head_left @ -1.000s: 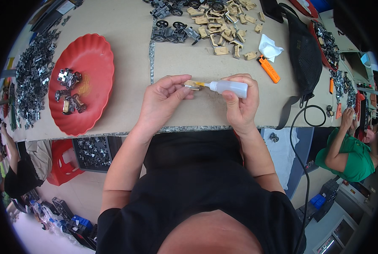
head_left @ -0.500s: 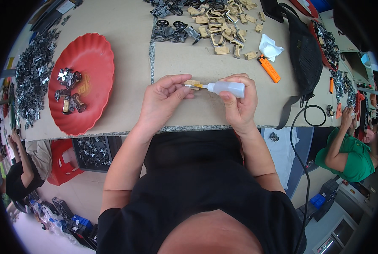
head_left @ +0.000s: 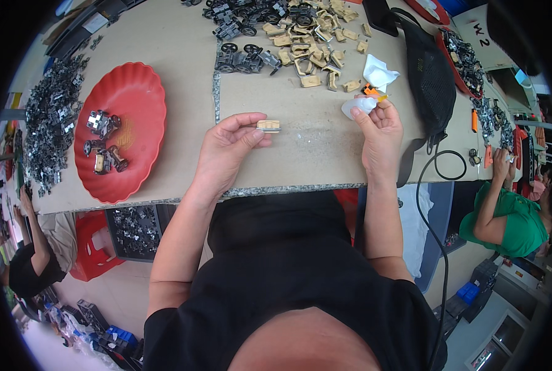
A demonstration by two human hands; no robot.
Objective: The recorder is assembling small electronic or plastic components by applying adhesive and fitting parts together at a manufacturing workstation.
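Between the thumb and fingers of my left hand (head_left: 229, 148) is a small tan plastic toy part (head_left: 268, 126) with a silvery lower edge. Off to the right, my right hand (head_left: 382, 136) grips a small white squeeze bottle (head_left: 357, 107). Its nozzle, with a yellowish tip, points away from the tan part. Just behind that hand lies an orange tool (head_left: 369, 89), mostly covered by fingers and bottle. A crumpled white tissue (head_left: 380, 74) sits beyond it.
Tan parts (head_left: 313, 52) and dark wheeled toy chassis (head_left: 239, 59) are heaped at the far side. A red scalloped dish (head_left: 146, 93) with toy vehicles stands left, beside piled dark parts (head_left: 50, 117). A black bag (head_left: 427, 74) and cable lie right. Co-workers sit on both sides.
My right hand has drawn the bottle away from the tan part, moving right and turning its nozzle outward. My left hand keeps the tan part, shifted slightly left. The orange tool is now mostly covered.
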